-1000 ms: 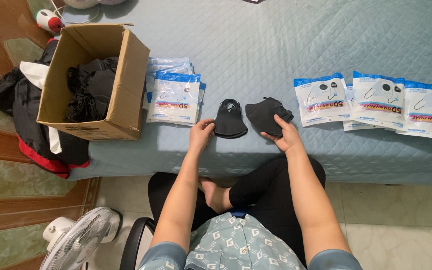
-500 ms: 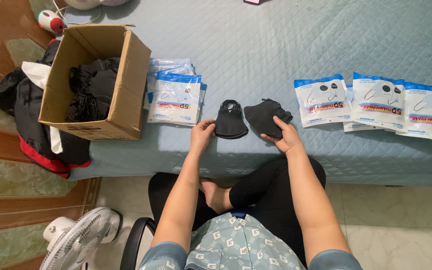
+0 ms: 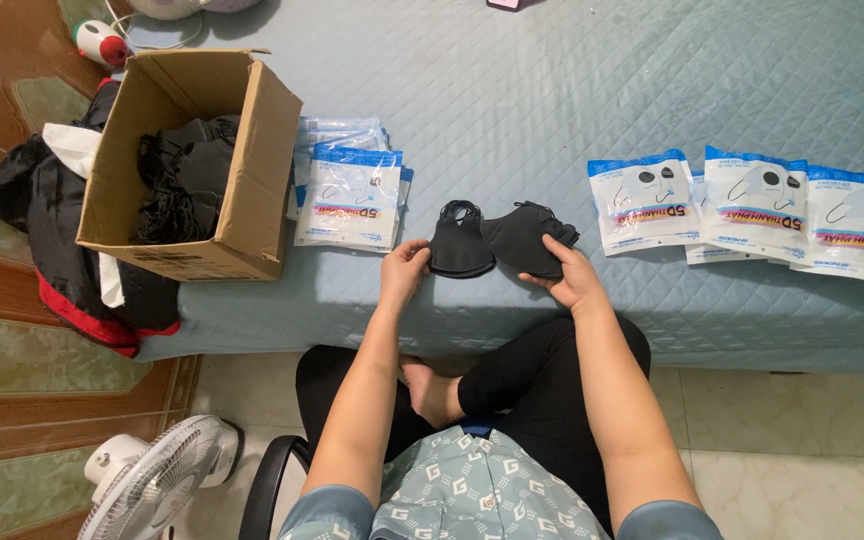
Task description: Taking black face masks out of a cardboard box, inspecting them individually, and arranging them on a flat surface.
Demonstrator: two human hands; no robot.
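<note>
Two black face masks lie side by side on the blue quilted bed (image 3: 572,90). My left hand (image 3: 405,268) pinches the lower left edge of the left mask (image 3: 459,243). My right hand (image 3: 572,275) grips the right mask (image 3: 522,238) from its lower right side, thumb on top. The two masks touch at their inner edges, with their ear loops bunched at the far ends.
An open cardboard box (image 3: 252,170) with several black masks stands on the bed's left edge. A stack of white-and-blue packets (image 3: 350,195) lies beside it; more packets (image 3: 752,205) lie at right. Dark clothes (image 3: 52,250) and a white fan (image 3: 152,480) are on the floor.
Both hands stay on the masks; the right mask has shifted slightly left, closer against the left one.
</note>
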